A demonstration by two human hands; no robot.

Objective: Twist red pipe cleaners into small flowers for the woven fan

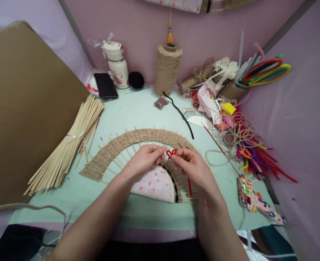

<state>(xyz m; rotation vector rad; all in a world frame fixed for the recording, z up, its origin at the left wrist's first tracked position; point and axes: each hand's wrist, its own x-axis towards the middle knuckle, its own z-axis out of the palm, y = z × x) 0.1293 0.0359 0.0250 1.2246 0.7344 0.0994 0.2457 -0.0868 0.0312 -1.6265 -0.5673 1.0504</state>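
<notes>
A red pipe cleaner, bent into small loops, is held up over the woven fan. My right hand pinches it between thumb and fingers, and a straight red end hangs below that hand. My left hand is closed in a pinch at the left edge of the loops, its fingertips against them. Beneath both hands lies a half-round fan with a twine-woven band and thin wooden ribs. Its inner part is a pink-white patterned cloth, edged on the right by a black twisted strip.
A bundle of sticks lies left, beside a cardboard sheet. A phone, bottle and twine cone stand behind. A black pipe cleaner lies beyond the fan. Tangled twine and coloured pipe cleaners crowd the right.
</notes>
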